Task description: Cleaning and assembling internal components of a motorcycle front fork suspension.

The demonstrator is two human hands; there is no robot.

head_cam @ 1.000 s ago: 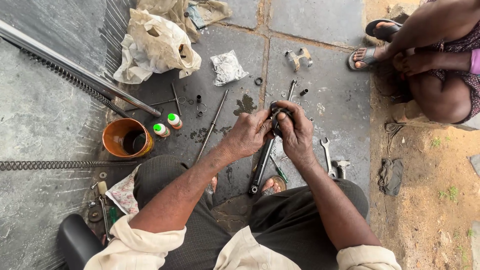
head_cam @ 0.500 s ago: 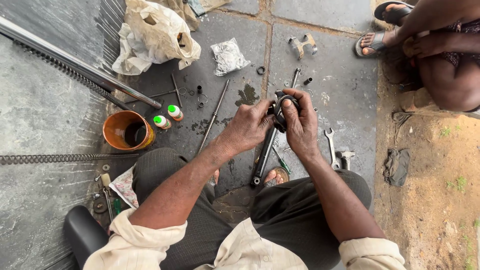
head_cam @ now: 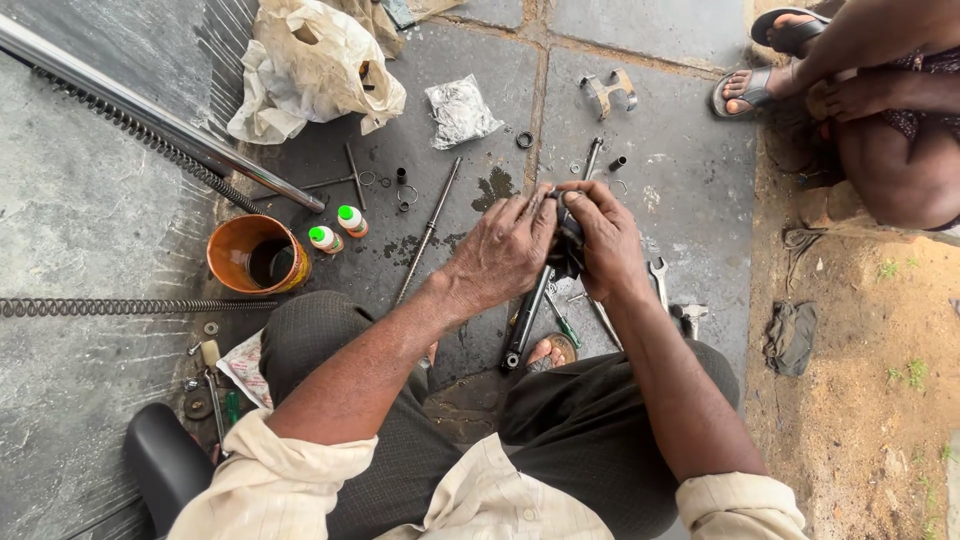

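Both my hands meet over the upper end of a dark metal tube that slants down toward my feet. My left hand wraps around the tube's top from the left. My right hand grips the same black end piece from the right, fingers curled over it. The part between the fingers is mostly hidden. A thin steel rod lies on the stone just left of my left hand.
An orange cup of dark oil and two small green-capped bottles stand at left. A chrome tube, long springs, plastic bags, a wrench and small rings lie around. Another person's legs are at upper right.
My hands have stayed clamped on the tube's top end, shifting slightly. The view has drifted a little, so the floor items sit a bit differently in frame.
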